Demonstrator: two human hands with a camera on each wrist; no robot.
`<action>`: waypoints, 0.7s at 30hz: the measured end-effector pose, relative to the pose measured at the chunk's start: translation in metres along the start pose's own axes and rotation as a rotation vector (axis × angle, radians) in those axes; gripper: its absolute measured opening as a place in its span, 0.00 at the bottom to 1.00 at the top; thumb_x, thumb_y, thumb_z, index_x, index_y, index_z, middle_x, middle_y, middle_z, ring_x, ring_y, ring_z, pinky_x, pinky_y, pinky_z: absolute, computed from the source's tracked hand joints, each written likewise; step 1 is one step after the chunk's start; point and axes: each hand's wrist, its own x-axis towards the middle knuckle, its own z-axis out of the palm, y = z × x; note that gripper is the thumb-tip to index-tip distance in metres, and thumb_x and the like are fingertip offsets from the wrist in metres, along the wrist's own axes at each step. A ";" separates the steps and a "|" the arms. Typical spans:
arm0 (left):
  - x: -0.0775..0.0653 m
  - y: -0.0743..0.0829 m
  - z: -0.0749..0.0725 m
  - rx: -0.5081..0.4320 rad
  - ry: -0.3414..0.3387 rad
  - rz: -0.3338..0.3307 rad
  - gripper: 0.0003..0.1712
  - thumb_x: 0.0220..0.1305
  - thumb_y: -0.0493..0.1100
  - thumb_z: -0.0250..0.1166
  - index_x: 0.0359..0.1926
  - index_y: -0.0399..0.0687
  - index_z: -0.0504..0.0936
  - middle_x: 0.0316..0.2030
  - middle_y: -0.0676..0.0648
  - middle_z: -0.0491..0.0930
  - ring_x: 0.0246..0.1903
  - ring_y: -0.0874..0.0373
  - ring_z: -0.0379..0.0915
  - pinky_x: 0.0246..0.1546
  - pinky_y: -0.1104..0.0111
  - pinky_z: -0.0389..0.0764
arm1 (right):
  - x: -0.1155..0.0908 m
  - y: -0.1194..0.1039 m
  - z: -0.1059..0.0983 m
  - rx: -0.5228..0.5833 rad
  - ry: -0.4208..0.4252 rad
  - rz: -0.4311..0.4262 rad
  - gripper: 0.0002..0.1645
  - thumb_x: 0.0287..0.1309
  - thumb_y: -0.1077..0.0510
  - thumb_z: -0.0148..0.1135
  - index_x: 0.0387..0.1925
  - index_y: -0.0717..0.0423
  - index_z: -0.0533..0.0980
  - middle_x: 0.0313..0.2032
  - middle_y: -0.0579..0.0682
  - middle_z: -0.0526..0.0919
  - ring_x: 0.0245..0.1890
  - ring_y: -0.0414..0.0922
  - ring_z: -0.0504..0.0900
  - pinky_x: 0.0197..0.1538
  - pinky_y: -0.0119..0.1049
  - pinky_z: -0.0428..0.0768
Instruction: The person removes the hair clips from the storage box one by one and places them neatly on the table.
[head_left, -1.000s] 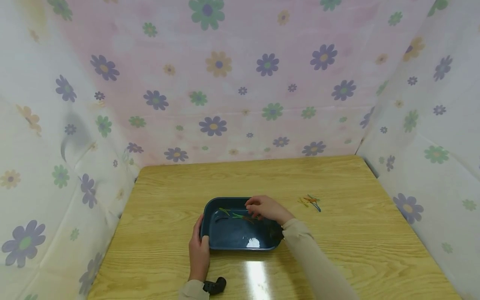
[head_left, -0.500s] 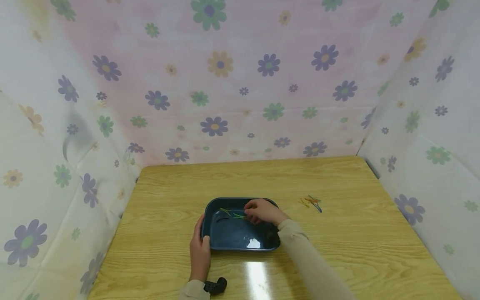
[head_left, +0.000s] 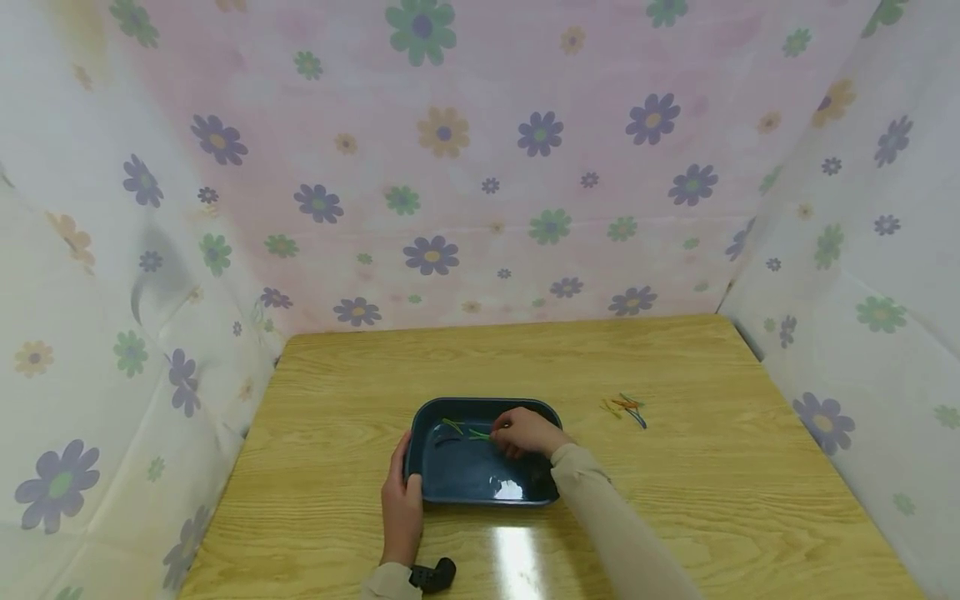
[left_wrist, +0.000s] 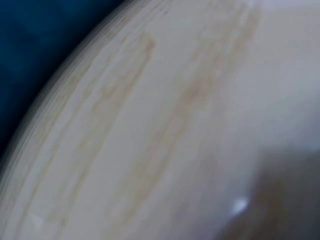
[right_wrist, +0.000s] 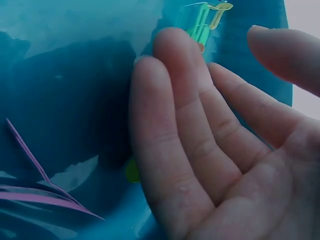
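Observation:
A dark blue rectangular tray [head_left: 480,492] sits on the table in the head view. My left hand [head_left: 402,508] grips its left side, thumb at the near corner. My right hand [head_left: 525,432] is inside the tray, toward its right. In the right wrist view, its fingers [right_wrist: 155,115] are fairly straight and the thumb stands apart, with nothing visible between. Beyond the fingertips lie a thin two-pronged green piece [right_wrist: 201,25] and a yellow piece [right_wrist: 220,15], resembling hairpins. A purple forked piece [right_wrist: 50,195] lies at lower left. The left wrist view shows mostly blurred tabletop [left_wrist: 150,125].
A small heap of thin orange, yellow and blue pieces [head_left: 626,406] lies on the wooden table [head_left: 675,483], right of the tray. Flower-patterned cloth [head_left: 510,167] encloses the back and sides. A black device [head_left: 435,575] is strapped to my left wrist.
My right hand has shifted slightly down and left within the tray, covering brownish pieces that showed earlier. My left hand keeps its hold on the tray. The view has tilted slightly.

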 end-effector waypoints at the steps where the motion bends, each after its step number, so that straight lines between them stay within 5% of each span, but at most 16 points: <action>1: 0.000 0.000 0.000 -0.002 -0.001 -0.002 0.38 0.54 0.30 0.44 0.64 0.64 0.60 0.60 0.65 0.60 0.61 0.67 0.53 0.50 0.77 0.59 | 0.001 0.001 0.001 0.000 0.002 0.007 0.16 0.56 0.58 0.55 0.43 0.64 0.75 0.27 0.55 0.80 0.25 0.48 0.79 0.29 0.39 0.77; 7: 0.000 -0.002 0.000 -0.006 -0.001 0.000 0.38 0.53 0.30 0.45 0.64 0.64 0.60 0.60 0.65 0.61 0.60 0.66 0.54 0.50 0.77 0.60 | 0.005 0.005 0.005 -0.057 0.034 0.015 0.17 0.52 0.58 0.59 0.42 0.65 0.74 0.22 0.52 0.78 0.21 0.46 0.79 0.27 0.38 0.76; 13: 0.000 -0.001 -0.001 0.000 0.000 -0.009 0.38 0.54 0.29 0.45 0.64 0.66 0.60 0.60 0.64 0.61 0.61 0.66 0.53 0.54 0.72 0.59 | 0.006 0.004 0.009 -0.202 0.080 -0.002 0.07 0.47 0.59 0.63 0.30 0.58 0.77 0.19 0.48 0.76 0.17 0.42 0.76 0.23 0.34 0.74; 21: 0.001 0.000 -0.001 -0.001 -0.017 -0.051 0.38 0.55 0.27 0.45 0.64 0.63 0.61 0.60 0.61 0.61 0.58 0.64 0.57 0.38 0.71 0.59 | 0.001 -0.005 0.011 -0.378 0.127 -0.050 0.05 0.47 0.60 0.63 0.23 0.54 0.75 0.21 0.44 0.74 0.17 0.40 0.73 0.23 0.33 0.71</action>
